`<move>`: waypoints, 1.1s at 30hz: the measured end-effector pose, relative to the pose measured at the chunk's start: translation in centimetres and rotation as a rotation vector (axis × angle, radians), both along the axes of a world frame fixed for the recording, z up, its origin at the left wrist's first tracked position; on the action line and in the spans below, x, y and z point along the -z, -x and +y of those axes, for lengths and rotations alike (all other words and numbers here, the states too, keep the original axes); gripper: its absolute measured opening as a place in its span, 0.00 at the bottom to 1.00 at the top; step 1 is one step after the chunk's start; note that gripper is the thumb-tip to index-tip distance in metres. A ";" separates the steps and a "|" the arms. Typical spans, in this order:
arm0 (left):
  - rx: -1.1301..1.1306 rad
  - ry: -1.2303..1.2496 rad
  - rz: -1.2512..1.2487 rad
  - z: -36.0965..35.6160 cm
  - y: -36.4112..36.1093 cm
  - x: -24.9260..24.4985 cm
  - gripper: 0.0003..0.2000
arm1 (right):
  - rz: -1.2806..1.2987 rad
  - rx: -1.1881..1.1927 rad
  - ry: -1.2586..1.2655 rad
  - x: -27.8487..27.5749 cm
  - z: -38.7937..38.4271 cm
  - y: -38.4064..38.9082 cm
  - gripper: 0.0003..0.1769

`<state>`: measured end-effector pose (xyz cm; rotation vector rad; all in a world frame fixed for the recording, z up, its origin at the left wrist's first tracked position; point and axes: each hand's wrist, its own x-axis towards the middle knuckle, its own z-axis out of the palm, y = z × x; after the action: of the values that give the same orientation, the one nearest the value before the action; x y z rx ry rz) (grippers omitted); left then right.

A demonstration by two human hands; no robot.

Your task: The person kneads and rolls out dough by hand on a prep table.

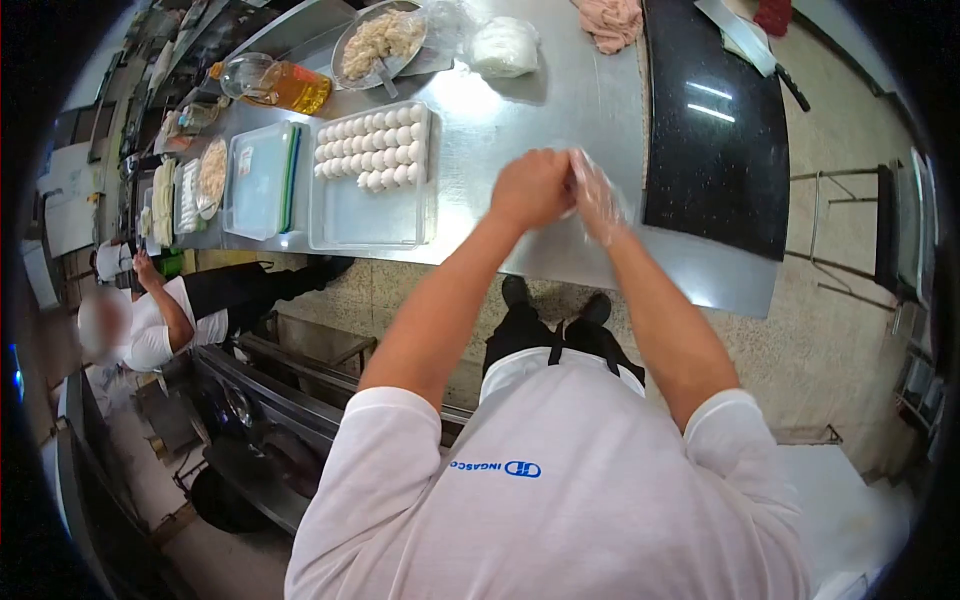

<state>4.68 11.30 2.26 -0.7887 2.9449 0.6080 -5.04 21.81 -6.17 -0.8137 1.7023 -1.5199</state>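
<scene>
Left fingers (541,170) close on the clear glove (590,178) over the right hand (603,212), probably keeping plastic taut; can't tell right fingers' state. Both right of ball tray (368,222).

The worktop (480,110) is silvery grey, its right part covered by a glossy black panel (715,160) with pale specks. By the near edge, a clear, colourless tray (370,222) carries white balls (390,137); to its left, a pale, bluish clear container (255,180) has blue and green strips along one side. Toward the far edge are golden-yellow liquid (300,88), a beige mass (385,42), a milky white bag (505,48) and a plain pink cloth (610,22). The white shirt (580,520) bears blue lettering (495,468).
</scene>
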 end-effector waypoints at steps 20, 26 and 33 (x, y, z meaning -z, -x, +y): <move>-0.037 0.001 0.086 -7.3 1.2 8.1 0.21 | 0.765 0.022 -0.175 0.7 -9.5 0.9 0.23; -0.066 -0.166 0.075 -8.2 1.3 5.1 0.44 | 0.229 -0.136 -0.347 -3.0 -11.5 4.8 0.28; -0.136 -0.969 0.749 -11.0 1.4 5.5 0.33 | 0.630 -0.276 -0.473 -7.7 -7.4 8.9 0.27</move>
<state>3.29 0.31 -3.24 -0.7015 2.4692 2.4931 -13.93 14.39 1.56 -1.2775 2.1592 -0.6532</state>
